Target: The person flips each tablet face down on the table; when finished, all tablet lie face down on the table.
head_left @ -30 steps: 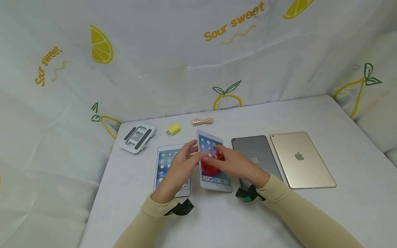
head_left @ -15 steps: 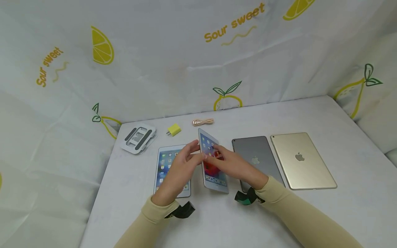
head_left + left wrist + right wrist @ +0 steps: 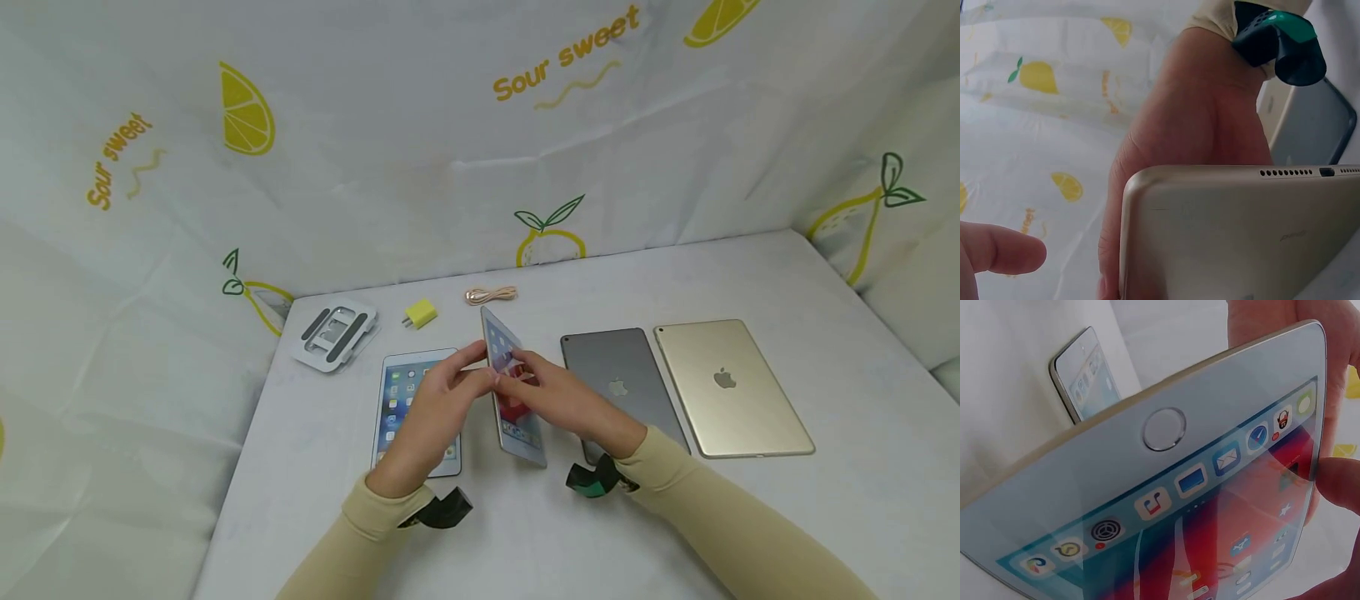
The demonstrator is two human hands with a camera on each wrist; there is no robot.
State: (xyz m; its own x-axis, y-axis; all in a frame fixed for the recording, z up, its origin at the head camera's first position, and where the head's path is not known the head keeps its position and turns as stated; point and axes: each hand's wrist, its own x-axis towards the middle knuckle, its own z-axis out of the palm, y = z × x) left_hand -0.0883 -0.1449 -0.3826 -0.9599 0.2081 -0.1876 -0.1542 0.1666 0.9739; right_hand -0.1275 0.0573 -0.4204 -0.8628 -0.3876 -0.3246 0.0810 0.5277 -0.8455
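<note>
A gold-backed tablet with a white front [image 3: 516,400] is held tilted steeply over the table, its lit screen turned to the right. My left hand [image 3: 431,412] grips its left edge, fingers partly hidden behind it. Across the screen side reaches my right hand [image 3: 573,400], its thumb at that same edge and a fingertip near the upper screen. The right wrist view shows the round home button [image 3: 1164,429] and a row of app icons. In the left wrist view the tablet's back [image 3: 1229,231] faces the camera, with speaker holes along its bottom edge.
A second lit tablet [image 3: 393,400] lies partly under my left arm. Right of my hands lie a grey tablet [image 3: 626,358] and a gold tablet [image 3: 738,400], face down. Farther back are a grey-white folding stand [image 3: 335,335], a yellow charger plug [image 3: 420,313] and a coiled cable [image 3: 491,295].
The held tablet has turned about its long axis, so its screen looks narrower and faces more to the right. Both hands stay at nearly the same place.
</note>
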